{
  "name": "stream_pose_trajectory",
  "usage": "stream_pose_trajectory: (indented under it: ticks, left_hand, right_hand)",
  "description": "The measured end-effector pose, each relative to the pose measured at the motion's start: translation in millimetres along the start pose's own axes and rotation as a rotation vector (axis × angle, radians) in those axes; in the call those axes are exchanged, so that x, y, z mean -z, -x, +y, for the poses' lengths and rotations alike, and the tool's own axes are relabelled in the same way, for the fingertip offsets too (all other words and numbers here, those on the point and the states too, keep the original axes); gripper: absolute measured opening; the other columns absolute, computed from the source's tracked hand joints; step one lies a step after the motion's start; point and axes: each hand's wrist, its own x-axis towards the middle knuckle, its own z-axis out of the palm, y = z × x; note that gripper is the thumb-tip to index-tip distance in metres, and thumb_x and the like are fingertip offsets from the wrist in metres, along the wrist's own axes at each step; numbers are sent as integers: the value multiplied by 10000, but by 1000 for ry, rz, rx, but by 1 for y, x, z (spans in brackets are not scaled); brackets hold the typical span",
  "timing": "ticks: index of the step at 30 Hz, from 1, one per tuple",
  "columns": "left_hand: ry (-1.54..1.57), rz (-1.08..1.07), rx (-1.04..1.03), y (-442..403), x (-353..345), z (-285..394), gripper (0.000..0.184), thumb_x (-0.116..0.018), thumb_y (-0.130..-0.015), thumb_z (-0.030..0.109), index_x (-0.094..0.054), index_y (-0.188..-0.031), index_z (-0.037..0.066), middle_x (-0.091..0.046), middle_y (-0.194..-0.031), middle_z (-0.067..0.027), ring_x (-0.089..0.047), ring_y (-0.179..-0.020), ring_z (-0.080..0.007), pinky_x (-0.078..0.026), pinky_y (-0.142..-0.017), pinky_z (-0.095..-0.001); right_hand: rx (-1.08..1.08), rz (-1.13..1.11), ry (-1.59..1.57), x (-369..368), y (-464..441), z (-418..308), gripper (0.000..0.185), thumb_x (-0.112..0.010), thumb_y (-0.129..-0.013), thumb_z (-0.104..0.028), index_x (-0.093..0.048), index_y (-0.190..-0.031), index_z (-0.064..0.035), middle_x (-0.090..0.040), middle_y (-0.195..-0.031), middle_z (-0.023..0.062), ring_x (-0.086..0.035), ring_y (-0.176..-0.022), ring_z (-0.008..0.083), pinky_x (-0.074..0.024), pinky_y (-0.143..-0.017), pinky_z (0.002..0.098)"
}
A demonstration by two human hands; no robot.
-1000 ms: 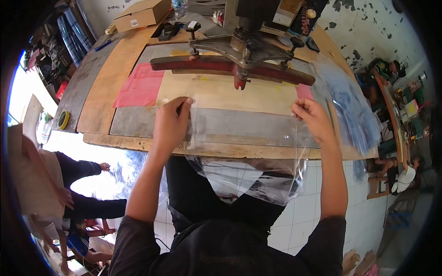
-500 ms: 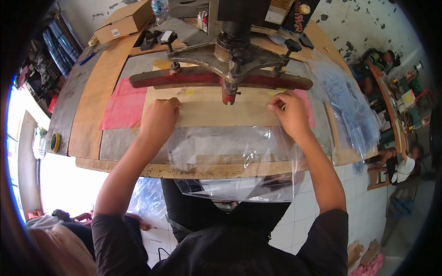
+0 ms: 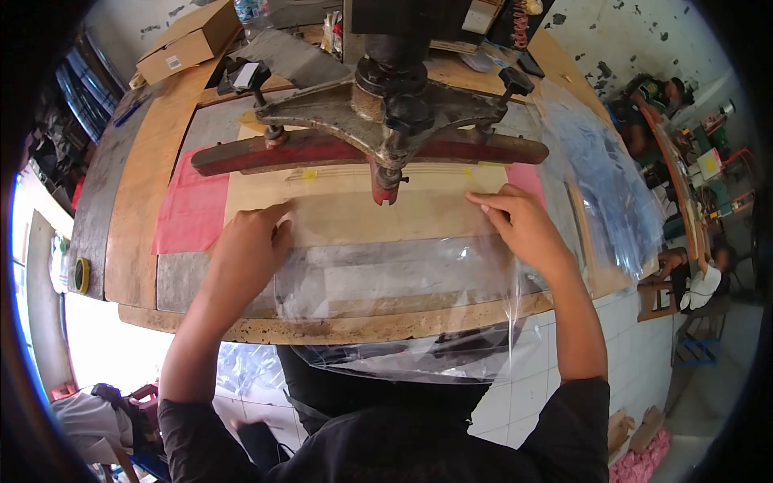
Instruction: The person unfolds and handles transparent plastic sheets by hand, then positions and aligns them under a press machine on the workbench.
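Note:
A clear plastic sheet [image 3: 394,278] lies across a tan board [image 3: 378,217] and drapes over the table's front edge above my lap. My left hand [image 3: 251,248] rests at the sheet's left side, its index finger stretched forward and the thumb apart from it. At the right side, my right hand [image 3: 527,227] touches the sheet near its far corner with an outstretched index finger, the thumb below it and the other fingers curled. Just beyond both hands hangs a press head with a long red bar [image 3: 322,151], above the board.
Pink sheets [image 3: 189,205] lie by the board. A stack of clear plastic [image 3: 608,181] covers the table's right side. At the back left stands a cardboard box [image 3: 185,44]; a tape roll [image 3: 82,275] sits at the left edge. People are at the far right.
My fingers have gone from pinching the sheet's far corners to stretching out over it. The view has shifted, so the press and table appear lower and further left.

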Motion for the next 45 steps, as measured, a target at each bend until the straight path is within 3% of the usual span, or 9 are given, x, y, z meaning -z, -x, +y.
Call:
stream_pose_trajectory:
  ticks: [5, 7, 12, 17, 19, 21, 25, 34, 45]
  left_hand:
    - [96, -45, 28, -5, -1, -12, 333, -665, -991, 56, -723, -1305, -40, -743, -1064, -303, -734, -927, -431, -569, -849, -463]
    - [41, 69, -137, -9, -10, -22, 332, -661, -1005, 50, -720, -1320, -36, -749, -1068, -283, -722, -953, -419, -560, -890, -434]
    - [84, 109, -119, -19, -10, -15, 306, -640, -1026, 49, -725, -1306, -41, -746, -1074, -272, -712, -963, -441, -551, -878, -462]
    - [86, 78, -74, -23, -13, -18, 289, -637, -1028, 54, -732, -1280, -51, -745, -1061, -275, -716, -951, -453, -550, -846, -484]
    - [119, 103, -107, -24, -17, -22, 325, -633, -1024, 39, -729, -1328, -23, -703, -905, -223, -678, -761, -320, -531, -748, -405]
    - [125, 104, -99, -24, -20, -25, 318, -643, -1019, 46, -738, -1314, -22, -690, -878, -208, -663, -741, -296, -523, -729, -394]
    - [112, 121, -79, -23, -20, -25, 293, -671, -1006, 69, -761, -1272, -19, -671, -841, -178, -640, -706, -262, -513, -707, -383]
    - [163, 154, -43, -23, -19, -24, 272, -694, -995, 75, -766, -1232, -36, -682, -840, -205, -637, -678, -293, -531, -709, -391]
    - [117, 131, -68, -22, -20, -27, 262, -705, -986, 75, -776, -1224, -10, -707, -864, -215, -677, -722, -308, -545, -730, -395]
  right_hand:
    - [-7, -12, 3, 0, -1, 3, 343, -647, -1048, -86, -769, -1355, -178, -613, -952, 130, -640, -871, 300, -527, -810, 424]
    - [20, 0, -5, -3, -3, 6, 348, -646, -1045, -74, -766, -1358, -168, -612, -969, 131, -643, -886, 302, -529, -820, 425]
    - [128, 123, -5, -10, -14, 19, 369, -638, -1029, -19, -754, -1363, -124, -603, -1027, 136, -648, -932, 305, -531, -849, 432]
    - [84, 114, -33, -13, -18, 19, 374, -639, -1024, -14, -756, -1361, -127, -610, -1040, 135, -646, -941, 308, -527, -857, 432]
    - [90, 142, -63, -12, -17, 16, 373, -643, -1022, -16, -757, -1359, -129, -614, -1042, 135, -646, -939, 310, -525, -859, 431]
    - [-36, 62, -23, -8, -18, 11, 377, -648, -1020, -19, -757, -1359, -140, -636, -1063, 134, -656, -958, 313, -527, -868, 423]
    - [72, 174, -37, -20, -16, 19, 363, -664, -1010, -21, -771, -1334, -142, -652, -1062, 134, -670, -957, 313, -532, -856, 420]
    - [19, 218, 94, -20, -16, 6, 311, -688, -1004, -14, -801, -1274, -118, -646, -1006, 136, -674, -874, 295, -529, -782, 415]
    - [107, 249, 98, -22, -18, 17, 287, -686, -1001, -9, -798, -1258, -70, -675, -1045, 152, -678, -920, 323, -532, -838, 415]
